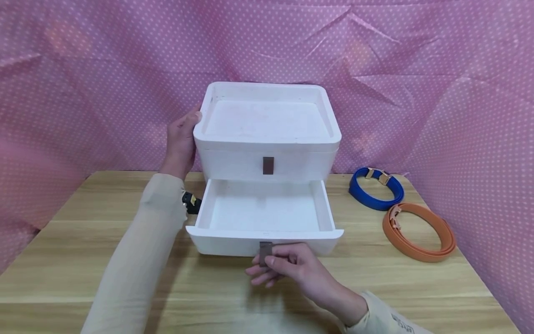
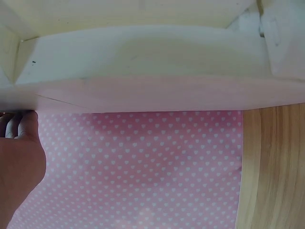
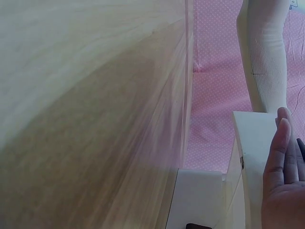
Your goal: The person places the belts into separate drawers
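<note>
A white two-drawer storage box [image 1: 267,118] stands on the wooden table, its lower drawer [image 1: 223,243] pulled out with a bare floor inside. My right hand [image 1: 302,269] pinches the brown pull tab [image 1: 265,251] on that drawer's front. The upper drawer [image 1: 233,162] sits closed, with its own brown tab [image 1: 268,165] free. My left hand [image 1: 181,144] grips the box's upper left side, thumb at the rim. The left wrist view shows bent fingers [image 2: 28,125] against the white wall; part of that hand is outside the frame.
To the right of the box lie a coiled blue belt [image 1: 377,204] with a gold buckle and a coiled orange-brown belt [image 1: 421,255]. A small black object [image 1: 192,203] shows beside the left sleeve. Pink dotted cloth [image 1: 267,41] hangs behind the table [image 1: 62,264].
</note>
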Demonstrator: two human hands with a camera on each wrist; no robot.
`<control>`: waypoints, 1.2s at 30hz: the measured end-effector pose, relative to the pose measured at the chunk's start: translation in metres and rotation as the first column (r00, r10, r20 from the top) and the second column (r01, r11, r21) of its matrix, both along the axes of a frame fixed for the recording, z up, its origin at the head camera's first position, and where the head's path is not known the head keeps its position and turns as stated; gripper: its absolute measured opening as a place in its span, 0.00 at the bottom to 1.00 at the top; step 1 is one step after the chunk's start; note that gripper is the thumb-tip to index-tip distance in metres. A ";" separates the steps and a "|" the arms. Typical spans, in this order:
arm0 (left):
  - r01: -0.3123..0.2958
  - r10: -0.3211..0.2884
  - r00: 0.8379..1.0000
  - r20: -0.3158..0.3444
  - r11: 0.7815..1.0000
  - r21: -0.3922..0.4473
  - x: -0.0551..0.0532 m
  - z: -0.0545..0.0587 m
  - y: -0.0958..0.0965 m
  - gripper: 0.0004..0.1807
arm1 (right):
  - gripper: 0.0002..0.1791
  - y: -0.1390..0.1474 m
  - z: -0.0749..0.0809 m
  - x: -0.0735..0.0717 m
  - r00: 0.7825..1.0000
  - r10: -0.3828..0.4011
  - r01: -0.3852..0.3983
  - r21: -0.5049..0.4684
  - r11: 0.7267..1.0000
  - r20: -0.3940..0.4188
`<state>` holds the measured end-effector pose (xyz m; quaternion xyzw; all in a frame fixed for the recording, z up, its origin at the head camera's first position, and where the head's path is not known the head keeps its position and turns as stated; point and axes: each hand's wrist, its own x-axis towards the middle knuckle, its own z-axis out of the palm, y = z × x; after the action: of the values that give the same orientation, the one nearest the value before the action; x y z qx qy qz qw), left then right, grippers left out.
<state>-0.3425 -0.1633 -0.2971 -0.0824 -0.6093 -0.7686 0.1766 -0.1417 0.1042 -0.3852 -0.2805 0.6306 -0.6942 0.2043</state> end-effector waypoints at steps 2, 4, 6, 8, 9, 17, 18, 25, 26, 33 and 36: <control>0.000 0.000 1.000 0.004 1.000 -0.007 0.000 0.000 0.000 0.21 | 0.16 0.000 0.000 0.000 1.000 -0.001 0.001 0.004 1.000 0.001; -0.001 0.001 1.000 0.009 1.000 -0.014 0.001 0.000 0.000 0.21 | 0.16 0.000 0.000 0.001 1.000 -0.002 0.002 0.005 1.000 0.001; -0.001 0.001 1.000 0.015 1.000 -0.018 0.001 0.000 0.000 0.20 | 0.16 0.000 0.000 0.001 1.000 -0.002 0.002 0.005 1.000 0.000; -0.001 0.001 1.000 0.018 1.000 -0.021 0.001 0.000 0.001 0.20 | 0.16 0.001 0.000 0.001 1.000 -0.003 0.003 0.005 1.000 0.001; 0.002 -0.001 1.000 0.019 1.000 -0.017 0.001 0.000 0.001 0.20 | 0.16 0.001 0.000 0.001 1.000 -0.003 0.003 0.004 1.000 -0.001; 0.002 -0.002 1.000 0.020 1.000 -0.007 0.001 -0.001 0.002 0.20 | 0.16 0.003 0.000 0.002 1.000 -0.002 0.002 0.006 1.000 0.016; 0.002 -0.002 1.000 0.018 1.000 -0.003 0.001 -0.001 0.001 0.20 | 0.16 0.003 0.000 0.002 1.000 -0.003 0.002 0.010 1.000 0.019; 0.003 -0.002 1.000 -0.006 1.000 0.014 -0.001 -0.002 0.001 0.20 | 0.17 0.003 -0.001 0.002 0.999 -0.004 0.003 0.021 1.000 0.036; 0.003 -0.003 1.000 -0.004 1.000 0.014 -0.001 -0.002 0.001 0.20 | 0.17 0.003 -0.002 0.002 0.999 -0.004 0.004 0.021 1.000 0.038; 0.012 -0.012 1.000 -0.010 1.000 0.010 -0.001 -0.002 0.000 0.19 | 0.18 0.006 -0.005 0.001 0.997 -0.006 0.003 0.037 0.999 0.078; 0.012 -0.012 1.000 -0.009 1.000 0.004 0.000 -0.001 0.000 0.19 | 0.18 0.012 -0.007 0.000 0.995 -0.001 -0.006 0.074 0.997 0.096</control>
<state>-0.3428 -0.1631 -0.2979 -0.0891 -0.6065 -0.7705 0.1747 -0.1421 0.1165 -0.3918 -0.2401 0.6450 -0.6828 0.2454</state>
